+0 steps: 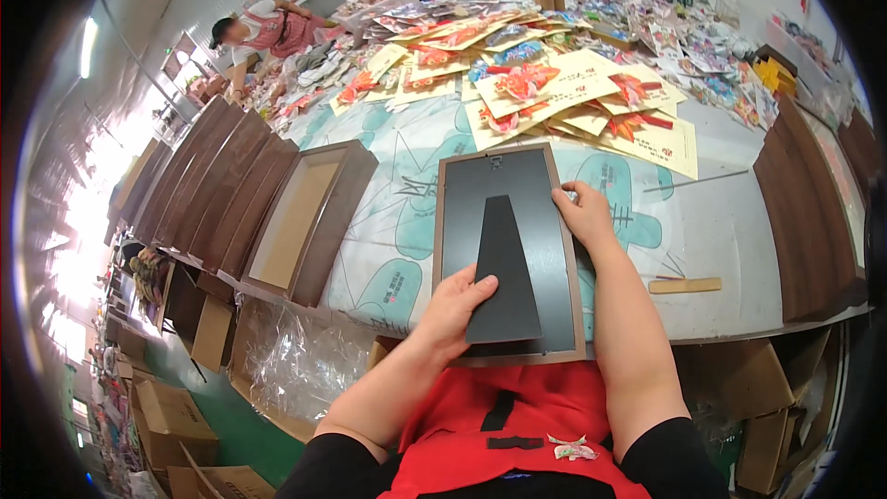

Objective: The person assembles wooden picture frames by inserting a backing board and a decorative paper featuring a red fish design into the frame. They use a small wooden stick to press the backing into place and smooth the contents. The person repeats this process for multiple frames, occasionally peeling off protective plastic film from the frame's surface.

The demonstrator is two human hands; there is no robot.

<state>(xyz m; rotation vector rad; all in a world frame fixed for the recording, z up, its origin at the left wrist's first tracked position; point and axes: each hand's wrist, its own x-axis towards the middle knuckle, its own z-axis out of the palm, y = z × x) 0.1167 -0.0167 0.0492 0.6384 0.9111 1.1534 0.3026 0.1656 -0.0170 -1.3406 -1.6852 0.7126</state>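
A picture frame [462,222] with a thin brown rim lies back side up in front of me, its near end over the table's front edge. On its black backing is a tapered black easel stand [506,268], and a small metal hanger [496,163] sits near the far end. My left hand [453,307] is closed at the frame's lower left, thumb on the stand and the other fingers mostly hidden. Fingers of my right hand [587,214] grip the right rim, toward its far end.
Brown box frames [319,212] stand in a row at left; more brown frames [804,212] are stacked at right. Cream printed packets [554,92] pile up beyond. A wooden strip [685,286] lies at right. Far left, another person [277,32] leans over the table.
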